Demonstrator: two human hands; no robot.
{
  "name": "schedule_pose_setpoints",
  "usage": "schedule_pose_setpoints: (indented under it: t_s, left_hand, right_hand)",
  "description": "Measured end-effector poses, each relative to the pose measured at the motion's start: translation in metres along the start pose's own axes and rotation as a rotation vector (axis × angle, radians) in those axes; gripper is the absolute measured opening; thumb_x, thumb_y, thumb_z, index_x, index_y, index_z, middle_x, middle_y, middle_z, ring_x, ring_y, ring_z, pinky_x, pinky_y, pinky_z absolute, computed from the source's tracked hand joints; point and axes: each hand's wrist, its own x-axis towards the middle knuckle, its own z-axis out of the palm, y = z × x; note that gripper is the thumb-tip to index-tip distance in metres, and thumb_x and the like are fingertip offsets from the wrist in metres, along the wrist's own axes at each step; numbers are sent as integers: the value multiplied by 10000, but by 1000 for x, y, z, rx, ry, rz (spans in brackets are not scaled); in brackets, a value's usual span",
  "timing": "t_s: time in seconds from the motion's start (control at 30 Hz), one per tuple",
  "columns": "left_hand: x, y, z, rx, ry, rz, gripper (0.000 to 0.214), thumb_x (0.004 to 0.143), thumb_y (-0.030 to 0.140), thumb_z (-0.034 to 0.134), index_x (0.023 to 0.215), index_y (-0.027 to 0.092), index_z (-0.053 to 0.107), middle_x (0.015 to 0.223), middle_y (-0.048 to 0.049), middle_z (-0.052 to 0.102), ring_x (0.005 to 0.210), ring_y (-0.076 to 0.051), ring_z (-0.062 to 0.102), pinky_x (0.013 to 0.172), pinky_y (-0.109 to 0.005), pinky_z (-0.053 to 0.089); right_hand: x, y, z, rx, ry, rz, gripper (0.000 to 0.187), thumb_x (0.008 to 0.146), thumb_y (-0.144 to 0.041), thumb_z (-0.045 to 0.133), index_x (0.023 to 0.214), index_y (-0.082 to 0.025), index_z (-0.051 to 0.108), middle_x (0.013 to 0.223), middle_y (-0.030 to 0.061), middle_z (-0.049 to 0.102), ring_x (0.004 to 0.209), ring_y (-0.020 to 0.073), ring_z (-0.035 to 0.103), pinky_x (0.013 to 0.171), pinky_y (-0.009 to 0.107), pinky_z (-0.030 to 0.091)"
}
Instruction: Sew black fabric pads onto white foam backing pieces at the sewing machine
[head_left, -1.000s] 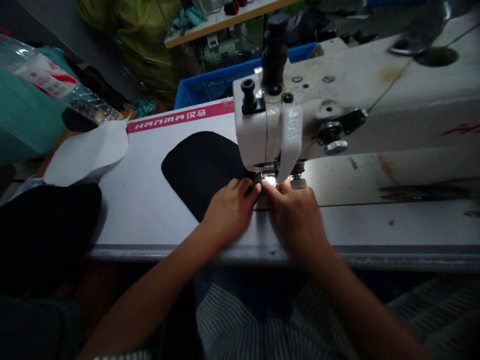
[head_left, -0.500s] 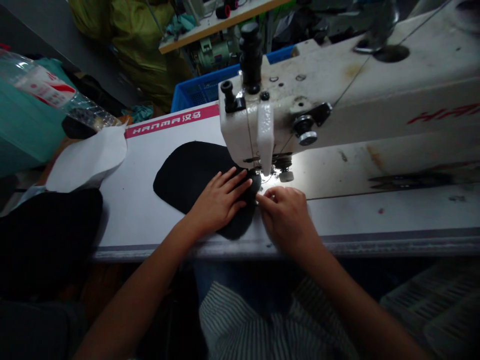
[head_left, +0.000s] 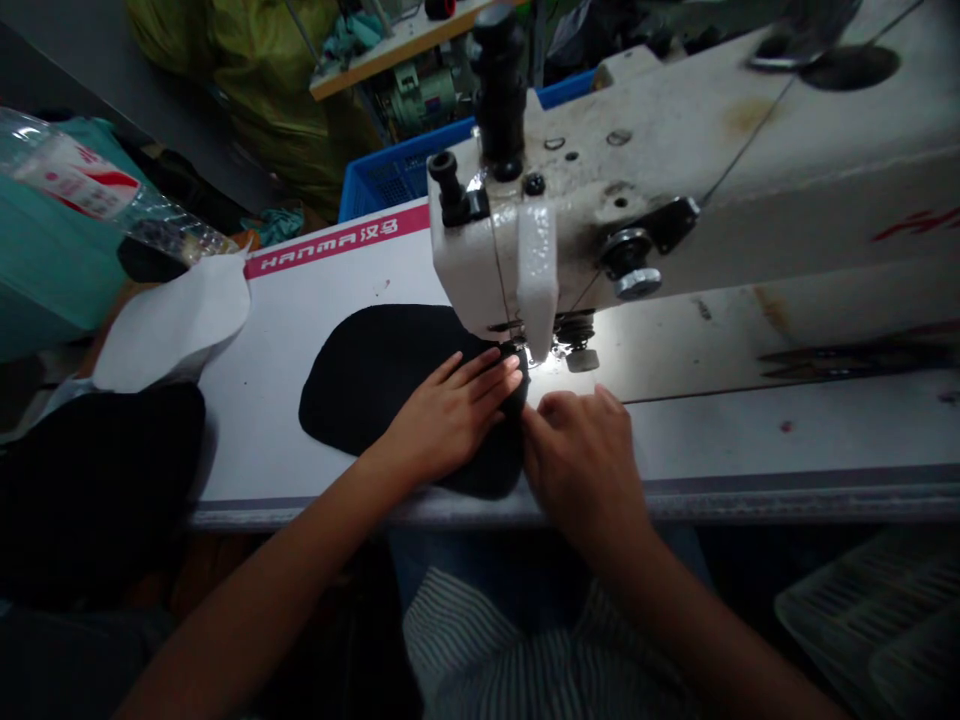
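Note:
A rounded black fabric piece lies on the white bed of a sewing machine, with one edge under the needle area. My left hand lies flat on the fabric, fingers stretched toward the presser foot. My right hand rests at the fabric's right edge just in front of the needle, its fingers curled and pressed down on the cloth edge. A small lamp lights the spot under the machine head.
A white fabric piece and a dark cloth pile sit at the left. A plastic bottle lies at the far left. A blue crate stands behind the machine. A pale plastic basket is at lower right.
The black piece has come toward me and turned, so more of it now shows in front of the needle. My left hand went from curled at the foot to flat on the fabric.

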Motion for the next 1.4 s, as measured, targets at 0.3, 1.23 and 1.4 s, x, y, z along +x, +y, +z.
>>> schedule_pose_setpoints:
  t_s: [0.3,1.23,1.4]
  left_hand:
    - [-1,-1,0,25,13,-5,482,1079,265,451,1552,171,455,1635,-86,446,1551,-276,338,1261,-527,288]
    - [-5,-11,7,66,10,28,573,1073,452,471,1581,196,411,1650,-83,419,1557,-307,317,1265,-581,237]
    - [-1,-13,9,58,45,38,588,1054,491,499,1554,186,454,1629,-113,450,1535,-325,356,1254,-596,259]
  right_hand:
    - [-11,-6,-1,-19,27,1,256,968,-194,552,1172,-214,707,1089,101,668,936,278,497,1174,577,263]
    - [-19,-6,2,12,103,-54,194,941,-146,592,1064,-218,725,1063,75,673,960,252,520,1204,574,276]
    - [-21,-3,3,22,79,-59,252,942,-140,587,1137,-229,719,1082,72,669,982,251,530,1215,575,261]
